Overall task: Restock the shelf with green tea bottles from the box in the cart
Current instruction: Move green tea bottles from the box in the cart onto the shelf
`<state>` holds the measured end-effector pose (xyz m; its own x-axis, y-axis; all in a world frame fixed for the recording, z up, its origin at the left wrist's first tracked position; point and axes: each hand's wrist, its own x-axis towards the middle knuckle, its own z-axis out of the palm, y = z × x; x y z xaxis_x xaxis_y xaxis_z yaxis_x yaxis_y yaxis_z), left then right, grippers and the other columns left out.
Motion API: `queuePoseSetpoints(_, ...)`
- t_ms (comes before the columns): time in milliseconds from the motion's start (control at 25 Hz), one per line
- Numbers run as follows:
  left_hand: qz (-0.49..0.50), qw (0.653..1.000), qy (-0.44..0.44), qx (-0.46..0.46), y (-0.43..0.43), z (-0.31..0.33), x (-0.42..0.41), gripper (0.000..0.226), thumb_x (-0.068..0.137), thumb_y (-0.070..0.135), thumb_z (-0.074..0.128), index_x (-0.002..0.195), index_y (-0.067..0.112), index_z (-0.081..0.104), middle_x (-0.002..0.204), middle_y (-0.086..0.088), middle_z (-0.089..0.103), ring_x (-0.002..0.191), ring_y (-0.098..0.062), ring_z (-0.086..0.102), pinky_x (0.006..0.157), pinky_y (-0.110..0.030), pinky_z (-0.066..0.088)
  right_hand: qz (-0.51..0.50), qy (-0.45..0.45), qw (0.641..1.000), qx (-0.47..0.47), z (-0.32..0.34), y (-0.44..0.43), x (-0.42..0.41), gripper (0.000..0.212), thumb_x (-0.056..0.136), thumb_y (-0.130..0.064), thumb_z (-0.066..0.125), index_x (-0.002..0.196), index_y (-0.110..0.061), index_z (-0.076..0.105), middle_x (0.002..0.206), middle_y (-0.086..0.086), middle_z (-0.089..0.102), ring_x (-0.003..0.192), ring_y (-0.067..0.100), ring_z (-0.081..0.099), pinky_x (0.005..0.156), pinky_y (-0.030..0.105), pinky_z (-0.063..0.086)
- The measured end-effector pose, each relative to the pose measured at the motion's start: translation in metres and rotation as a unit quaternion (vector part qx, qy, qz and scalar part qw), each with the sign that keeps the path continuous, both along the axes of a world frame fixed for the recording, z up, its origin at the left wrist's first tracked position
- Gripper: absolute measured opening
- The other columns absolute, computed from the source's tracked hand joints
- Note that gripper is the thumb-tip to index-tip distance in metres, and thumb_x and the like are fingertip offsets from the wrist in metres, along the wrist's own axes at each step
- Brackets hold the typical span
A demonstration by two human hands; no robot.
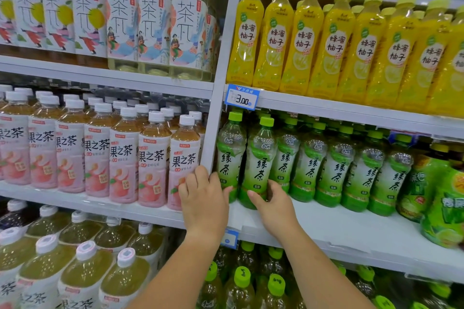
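Note:
A row of green tea bottles with green caps stands on the white shelf [326, 228] at the middle right. My left hand [203, 200] is at the foot of the leftmost green tea bottle [229, 155], beside the grey upright post. Its fingers curl behind the bottle and its thumb lies on the front. My right hand [273, 205] grips the base of the second green tea bottle [259, 163], which stands slightly forward of the row, thumb on its left side. Neither the box nor the cart is in view.
Yellow honey pomelo bottles [331, 42] fill the shelf above, and peach tea bottles [125, 158] stand left of the post [221, 62]. Larger green bottles [442, 208] crowd the right end. More green-capped bottles [241, 281] sit on the shelf below. A price tag [242, 99] hangs above.

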<state>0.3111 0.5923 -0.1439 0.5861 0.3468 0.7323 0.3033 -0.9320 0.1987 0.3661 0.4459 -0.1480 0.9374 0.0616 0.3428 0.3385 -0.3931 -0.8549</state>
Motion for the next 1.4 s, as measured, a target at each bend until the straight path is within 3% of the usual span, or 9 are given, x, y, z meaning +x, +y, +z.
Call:
queuePoseSetpoints(160,0.016,0.999,0.004,-0.039,-0.007,0.004,0.003,0.039,0.088,0.058,0.059,0.099,0.021,0.065,0.11,-0.006,0.049,0.1,-0.026,0.044,0.083,-0.039,0.033,-0.025,-0.009,1.0,-0.001,0.002,0.004,-0.007,0.048,0.087,-0.039,0.074,0.129,-0.024,0.058,0.109,-0.017,0.064,0.101,0.005,0.06,0.088,0.025,0.049)
queuePoseSetpoints(280,0.014,0.998,-0.011,-0.053,-0.007,0.0,0.006,0.039,0.086,0.058,0.062,0.098,0.021,0.067,0.111,-0.007,0.051,0.1,-0.026,0.045,0.083,-0.04,0.034,-0.033,-0.018,0.999,-0.004,0.003,0.004,-0.009,0.052,0.085,-0.041,0.075,0.132,-0.023,0.058,0.114,-0.015,0.066,0.102,0.004,0.061,0.089,0.025,0.05)
queuePoseSetpoints(400,0.008,0.998,-0.012,-0.055,-0.005,-0.003,0.006,0.037,0.087,0.057,0.061,0.099,0.022,0.067,0.111,-0.006,0.05,0.1,-0.026,0.045,0.084,-0.04,0.034,-0.03,-0.015,0.999,-0.002,0.005,0.005,-0.009,0.053,0.087,-0.037,0.075,0.134,-0.021,0.056,0.107,-0.018,0.059,0.101,0.005,0.056,0.088,0.023,0.045)
queuePoseSetpoints(600,0.002,0.998,-0.024,-0.056,-0.006,-0.005,0.007,0.038,0.088,0.056,0.06,0.103,0.022,0.068,0.112,-0.006,0.05,0.1,-0.026,0.045,0.085,-0.04,0.034,-0.032,-0.024,0.999,-0.009,0.003,0.006,-0.01,0.038,0.087,-0.037,0.074,0.122,-0.027,0.063,0.105,-0.019,0.067,0.1,0.002,0.063,0.092,0.03,0.054)
queuePoseSetpoints(760,-0.003,0.998,-0.019,-0.055,-0.004,-0.007,0.007,0.038,0.089,0.055,0.058,0.105,0.022,0.067,0.113,-0.006,0.05,0.101,-0.026,0.046,0.085,-0.04,0.035,-0.037,-0.028,0.999,-0.016,0.003,0.005,-0.008,0.041,0.087,-0.039,0.074,0.123,-0.024,0.063,0.105,-0.018,0.067,0.098,0.0,0.062,0.085,0.022,0.05)
queuePoseSetpoints(960,-0.025,0.999,-0.01,-0.042,-0.001,-0.007,0.001,0.033,0.089,0.047,0.058,0.104,0.019,0.064,0.111,-0.007,0.049,0.1,-0.026,0.045,0.087,-0.041,0.035,-0.045,-0.011,0.998,-0.046,0.004,0.005,-0.01,0.066,0.086,-0.048,0.072,0.142,-0.02,0.05,0.13,-0.008,0.062,0.121,0.014,0.057,0.099,0.03,0.048)
queuePoseSetpoints(1080,-0.062,0.997,-0.014,-0.047,0.002,-0.007,-0.007,0.03,0.086,0.04,0.06,0.104,0.017,0.064,0.109,-0.007,0.048,0.1,-0.027,0.045,0.085,-0.041,0.037,-0.04,0.011,0.997,-0.058,0.01,0.004,-0.015,0.066,0.091,-0.046,0.067,0.145,-0.016,0.046,0.136,-0.003,0.058,0.126,0.018,0.053,0.1,0.03,0.045)
queuePoseSetpoints(1240,-0.137,0.984,0.014,-0.111,0.004,0.002,-0.021,0.04,0.088,0.04,0.059,0.121,0.018,0.062,0.114,-0.005,0.048,0.109,-0.025,0.045,0.089,-0.04,0.041,-0.025,0.063,0.997,-0.043,0.022,0.001,-0.025,0.062,0.096,-0.045,0.059,0.146,-0.012,0.044,0.139,0.004,0.057,0.126,0.019,0.053,0.095,0.026,0.04)
queuePoseSetpoints(1400,-0.203,0.936,0.075,-0.276,0.005,0.016,-0.036,0.055,0.095,0.037,0.056,0.144,0.013,0.047,0.129,-0.006,0.045,0.121,-0.025,0.042,0.104,-0.039,0.038,-0.02,0.136,0.99,-0.012,0.033,-0.003,-0.046,0.054,0.099,-0.043,0.054,0.143,-0.012,0.049,0.138,0.004,0.058,0.114,0.013,0.053,0.093,0.024,0.037)
